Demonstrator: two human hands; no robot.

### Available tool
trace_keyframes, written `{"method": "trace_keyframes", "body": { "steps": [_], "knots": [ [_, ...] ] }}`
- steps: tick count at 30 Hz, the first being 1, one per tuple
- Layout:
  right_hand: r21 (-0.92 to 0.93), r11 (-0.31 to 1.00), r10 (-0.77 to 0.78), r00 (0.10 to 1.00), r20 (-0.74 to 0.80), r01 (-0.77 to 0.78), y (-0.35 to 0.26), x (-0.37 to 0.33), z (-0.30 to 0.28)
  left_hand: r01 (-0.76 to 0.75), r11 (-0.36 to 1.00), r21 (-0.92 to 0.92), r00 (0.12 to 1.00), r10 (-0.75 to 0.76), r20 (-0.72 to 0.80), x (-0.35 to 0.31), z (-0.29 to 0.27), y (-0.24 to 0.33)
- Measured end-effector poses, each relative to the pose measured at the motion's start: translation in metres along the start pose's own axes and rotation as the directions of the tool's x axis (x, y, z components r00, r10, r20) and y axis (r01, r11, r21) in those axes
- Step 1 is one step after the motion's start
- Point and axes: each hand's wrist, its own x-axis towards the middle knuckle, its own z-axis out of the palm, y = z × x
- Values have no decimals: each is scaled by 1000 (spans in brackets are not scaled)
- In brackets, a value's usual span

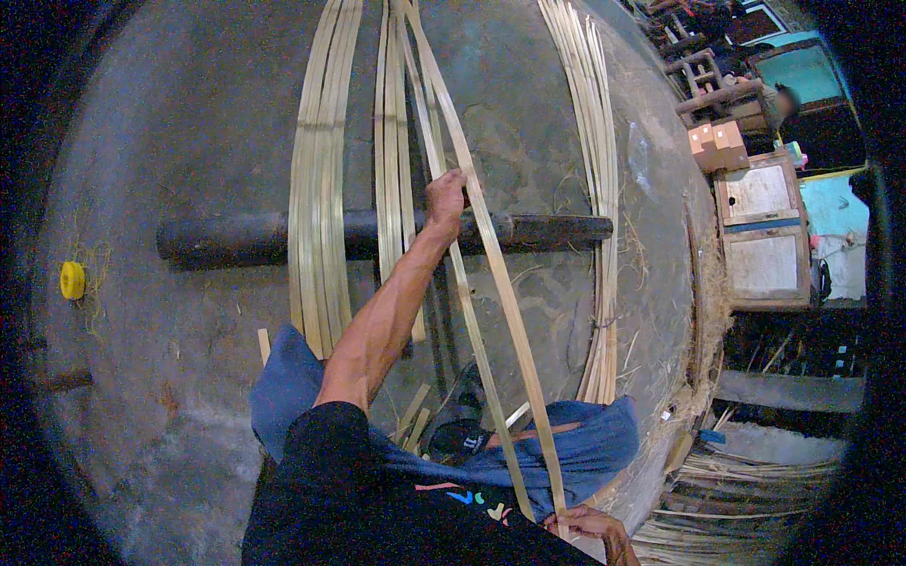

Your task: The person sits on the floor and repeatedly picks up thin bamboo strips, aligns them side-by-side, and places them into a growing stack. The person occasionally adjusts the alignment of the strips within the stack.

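Observation:
My left hand (446, 202) reaches out over a dark pole and is closed around a narrow bamboo strip (479, 349). Right beside its knuckles runs a wider bamboo strip (510, 307). Both strips slope down past my lap toward my right side. There my right hand (587, 524) pinches the near end of the wider strip, low at the picture's edge. Across the dark pole (222, 238) lie a broad row of bamboo strips (321, 170) on the left and a smaller group of strips (389, 160) nearest my left hand.
A bundle of thin strips (601, 179) crosses the pole's right end. Yellow twine (73, 280) lies on the floor at far left. Along the right stand a wooden cabinet (763, 264), small boxes (717, 146) and a stack of strips (736, 500). A person (769, 111) sits at upper right.

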Motion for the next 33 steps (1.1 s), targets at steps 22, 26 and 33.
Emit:
{"method": "trace_keyframes", "body": {
  "steps": [22,26,33],
  "knots": [
    [222,926,-228,923,-310,304,-6,-8,10,131,976,173,987,-145,67,-1,-2,17],
    [326,735,-393,766,-509,594,-38,-32,6,-122,835,536,987,157,-19,4,-4,19],
    [-6,456,-816,416,-401,890,-213,-77,-8,-332,817,472,739,536,-407,-86,14,-2]
  ]
}}
